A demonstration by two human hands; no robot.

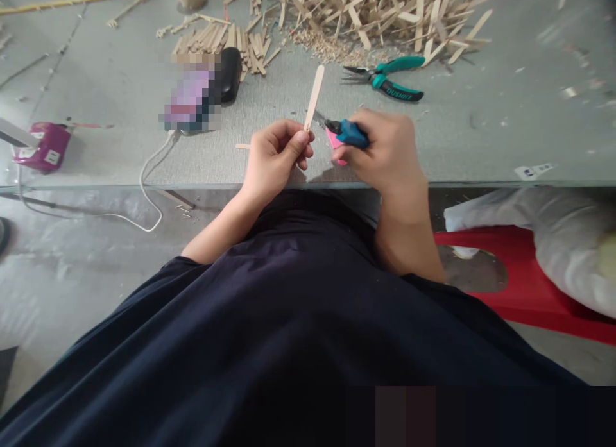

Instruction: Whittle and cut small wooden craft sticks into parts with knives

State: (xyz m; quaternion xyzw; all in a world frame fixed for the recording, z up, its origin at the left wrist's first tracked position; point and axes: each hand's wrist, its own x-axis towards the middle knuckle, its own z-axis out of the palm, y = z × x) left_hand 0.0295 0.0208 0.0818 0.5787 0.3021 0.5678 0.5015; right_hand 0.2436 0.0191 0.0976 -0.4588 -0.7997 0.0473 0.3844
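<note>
Between the thumb and fingers of my left hand [274, 157] a flat wooden craft stick [315, 95] points up and away, its rounded end free. My closed right hand [387, 149] grips a pair of pliers [353, 133] with a blue handle, dark jaws and a pink part below. The metal tips of the pliers are beside the stick's lower part; whether they touch it I cannot tell. Just beyond my right hand, pliers with teal and black handles [397, 88] lie spread on the table. A short piece of stick [242, 146] shows left of my left hand.
A heap of craft sticks [356, 14] with small wood chips [332, 48] covers the table's back. Shorter cut pieces [209, 38] lie beside a black case [230, 75] and a blurred phone [190, 97] on a white cable [156, 203]. A red stool [517, 261] stands at right.
</note>
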